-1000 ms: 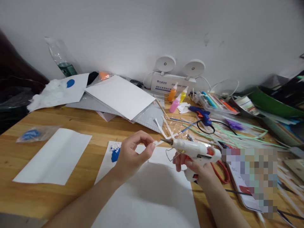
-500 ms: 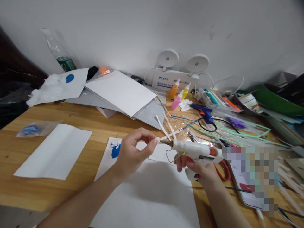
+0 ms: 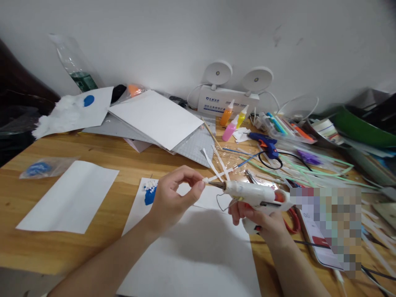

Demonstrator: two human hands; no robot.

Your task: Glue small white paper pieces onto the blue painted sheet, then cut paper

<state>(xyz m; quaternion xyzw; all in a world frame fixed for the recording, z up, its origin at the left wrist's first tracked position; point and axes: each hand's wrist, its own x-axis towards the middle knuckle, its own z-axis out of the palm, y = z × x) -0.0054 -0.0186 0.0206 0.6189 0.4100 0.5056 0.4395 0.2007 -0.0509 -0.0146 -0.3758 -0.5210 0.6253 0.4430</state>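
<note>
Our left hand (image 3: 177, 192), half curled, pinches a small whitish piece (image 3: 205, 180). Our right hand (image 3: 266, 221) is wrapped around the white-and-red plastic glue gun (image 3: 250, 193), whose pointed metal nozzle (image 3: 218, 185) is just beside this piece, above the large white paper sheet (image 3: 192, 260).

Bare tabletop (image 3: 113, 210) leaves a passage between the small sheet (image 3: 69, 198) and the large paper (image 3: 198, 255). The white glue gun (image 3: 255, 194) bars the gap between left hand (image 3: 175, 192) and right hand (image 3: 267, 220); stacked boards (image 3: 156, 119) stand behind, while a blue glue gun (image 3: 269, 150) and phone (image 3: 312, 231) crowd the right.
</note>
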